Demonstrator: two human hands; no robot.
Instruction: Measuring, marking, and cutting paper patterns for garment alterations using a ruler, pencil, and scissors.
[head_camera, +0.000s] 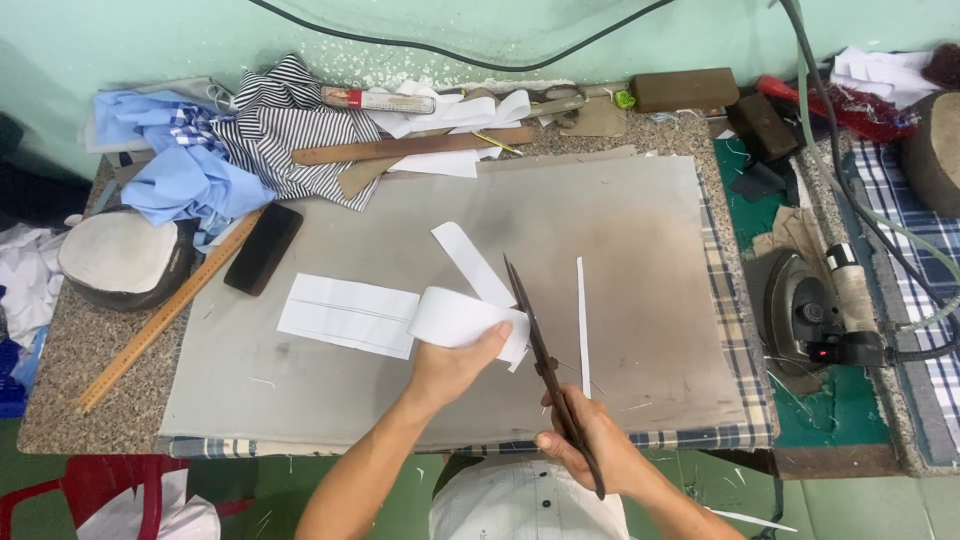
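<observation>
My left hand (452, 366) grips a curled white strip of fabric (455, 315) by its right end, lifted above the grey pressing pad (620, 230). My right hand (580, 440) holds large dark scissors (540, 350), their blades pointing up and away along the strip's right edge. A thin cut-off white sliver (582, 320) lies just right of the blades. A flat white rectangular piece (345, 315) rests on the pad to the left, and another white strip (470, 262) lies angled behind the curled one.
A wooden ruler (165, 315) and a black block (263, 248) lie at the left. Striped and blue cloth (230, 140) is piled at the back left beside a wooden stick (410, 147). An iron (805, 310) stands at the right on a green mat.
</observation>
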